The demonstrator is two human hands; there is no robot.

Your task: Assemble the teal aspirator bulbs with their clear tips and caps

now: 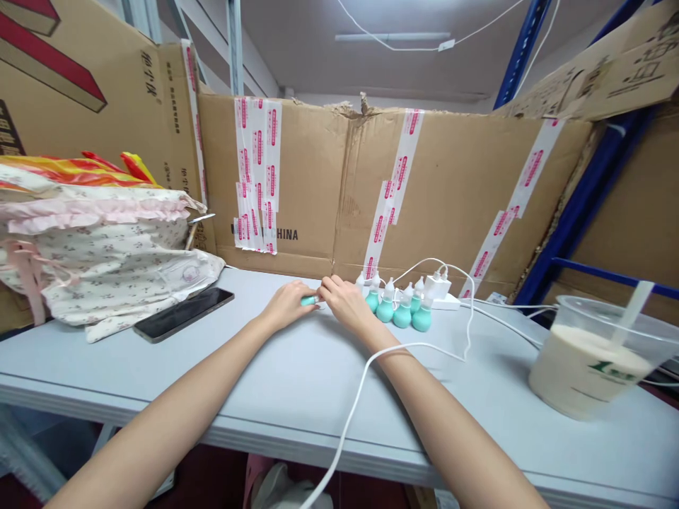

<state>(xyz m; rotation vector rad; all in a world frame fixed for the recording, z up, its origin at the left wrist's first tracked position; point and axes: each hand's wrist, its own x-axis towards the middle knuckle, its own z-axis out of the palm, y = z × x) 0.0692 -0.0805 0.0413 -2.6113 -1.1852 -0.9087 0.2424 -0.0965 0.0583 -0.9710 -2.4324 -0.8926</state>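
Over the middle of the table, near its back edge, my two hands meet. My left hand is closed around a small teal bulb syringe lying sideways, its bulb partly hidden by the fingers. The fingers of my right hand are pinched at the pale tip end of that same syringe, and they cover most of the tip. Just right of my right hand, several teal bulb syringes with clear pointed tips stand upright in a cluster.
A white charger sits in a power strip behind the cluster; its white cable crosses my right forearm. A drink cup with a straw stands right. Left are a phone and cloth bag. Cardboard walls the back.
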